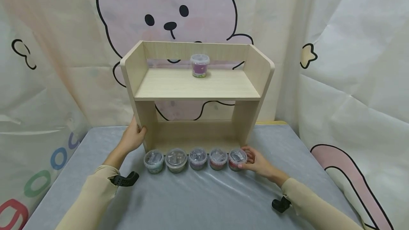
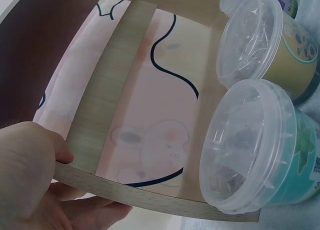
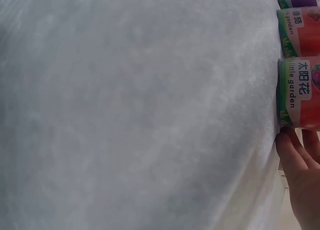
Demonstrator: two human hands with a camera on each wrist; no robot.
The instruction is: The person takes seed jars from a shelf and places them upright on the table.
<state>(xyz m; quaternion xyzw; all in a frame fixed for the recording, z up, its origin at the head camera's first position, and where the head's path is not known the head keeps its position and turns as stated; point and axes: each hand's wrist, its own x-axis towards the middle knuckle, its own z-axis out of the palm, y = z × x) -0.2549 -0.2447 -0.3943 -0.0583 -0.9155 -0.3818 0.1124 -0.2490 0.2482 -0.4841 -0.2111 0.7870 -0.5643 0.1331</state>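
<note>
A pale wooden two-tier shelf (image 1: 198,85) stands on the cloth-covered table. My left hand (image 1: 133,137) grips the edge of its left side panel; in the left wrist view the thumb lies on the inner side, the fingers outside. Before the shelf runs a row of several lidded plastic cups, from a turquoise cup (image 2: 295,165) at the left to a red-labelled cup (image 3: 300,92) at the right. My right hand (image 1: 257,162) holds this rightmost cup, thumb at its front and fingers behind. Another lidded cup, purple (image 1: 200,67), sits on the upper tier.
Grey-blue cloth (image 1: 204,201) covers the table. Behind it hangs a pale curtain (image 1: 271,13) printed with a bear, and more curtain (image 1: 358,66) closes in the right side. Next to the turquoise cup stands a tan-labelled cup (image 2: 295,65).
</note>
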